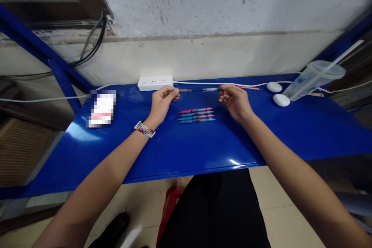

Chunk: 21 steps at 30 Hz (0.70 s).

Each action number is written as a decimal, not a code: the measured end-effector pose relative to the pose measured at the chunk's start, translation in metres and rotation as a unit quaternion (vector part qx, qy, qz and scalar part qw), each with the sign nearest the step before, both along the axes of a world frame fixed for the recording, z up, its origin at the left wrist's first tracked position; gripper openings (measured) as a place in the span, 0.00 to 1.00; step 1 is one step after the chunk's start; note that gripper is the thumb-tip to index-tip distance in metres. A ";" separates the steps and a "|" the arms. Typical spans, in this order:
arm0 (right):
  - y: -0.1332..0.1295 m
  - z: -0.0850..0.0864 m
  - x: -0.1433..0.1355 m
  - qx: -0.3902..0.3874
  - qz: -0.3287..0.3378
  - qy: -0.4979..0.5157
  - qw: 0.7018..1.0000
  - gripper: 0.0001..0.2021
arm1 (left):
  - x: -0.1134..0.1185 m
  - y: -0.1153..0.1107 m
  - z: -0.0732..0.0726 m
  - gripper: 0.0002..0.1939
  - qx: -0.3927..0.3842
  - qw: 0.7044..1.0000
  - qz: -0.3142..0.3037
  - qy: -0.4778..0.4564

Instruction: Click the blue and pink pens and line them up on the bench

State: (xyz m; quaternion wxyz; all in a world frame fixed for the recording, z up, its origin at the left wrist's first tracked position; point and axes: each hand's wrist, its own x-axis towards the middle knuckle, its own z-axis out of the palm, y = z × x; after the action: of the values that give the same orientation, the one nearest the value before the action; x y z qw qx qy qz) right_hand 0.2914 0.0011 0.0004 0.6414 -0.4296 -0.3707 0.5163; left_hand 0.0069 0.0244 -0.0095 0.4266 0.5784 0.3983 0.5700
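Note:
My left hand [163,104] pinches the grey left end of a pen [210,89], and my right hand [235,102] pinches its clear right end. The pen is held level above the far part of the blue table. A thin dark stretch shows between its two ends; I cannot tell whether the pen is in one piece. Just below it, side by side, lie a pink pen [195,111] and several blue pens [197,120]. Another pink pen [250,88] rests behind my right hand, partly hidden by it.
A white power strip [155,83] sits against the wall, its cable running right. Two white rounded objects [281,100] stand near a clear plastic cup [309,79] with a straw. At the left lies a blurred-out white item [102,108]. The blue table [200,151] has its edge near my lap.

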 end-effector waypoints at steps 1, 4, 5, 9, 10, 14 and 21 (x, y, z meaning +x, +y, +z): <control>0.000 0.000 0.000 0.002 0.002 -0.002 1.000 0.07 | 0.000 0.000 0.000 0.06 0.000 1.000 0.001 0.002; 0.000 0.000 0.001 0.003 0.006 -0.004 1.000 0.06 | 0.000 -0.001 0.001 0.09 0.000 1.000 0.007 0.009; 0.000 0.001 0.001 0.004 0.007 -0.003 1.000 0.06 | 0.000 -0.001 0.001 0.10 0.000 1.000 0.009 0.013; 0.000 0.001 0.001 0.002 0.009 0.010 1.000 0.05 | 0.000 -0.001 0.001 0.12 -0.003 1.000 0.011 0.021; 0.000 0.001 0.001 0.001 0.010 0.013 1.000 0.05 | 0.000 -0.001 0.001 0.12 -0.004 1.000 0.011 0.022; 0.001 0.003 0.001 0.001 0.012 0.008 1.000 0.04 | 0.000 -0.001 0.002 0.13 -0.002 1.000 0.013 0.021; -0.001 0.003 0.000 -0.001 0.010 0.007 1.000 0.06 | 0.000 -0.002 0.002 0.15 0.006 1.000 0.005 0.014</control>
State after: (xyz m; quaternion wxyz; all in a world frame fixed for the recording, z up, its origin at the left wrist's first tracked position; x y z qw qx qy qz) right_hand 0.2910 0.0001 0.0033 0.6384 -0.4231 -0.3695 0.5263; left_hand 0.0067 0.0228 -0.0077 0.4148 0.5868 0.4040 0.5660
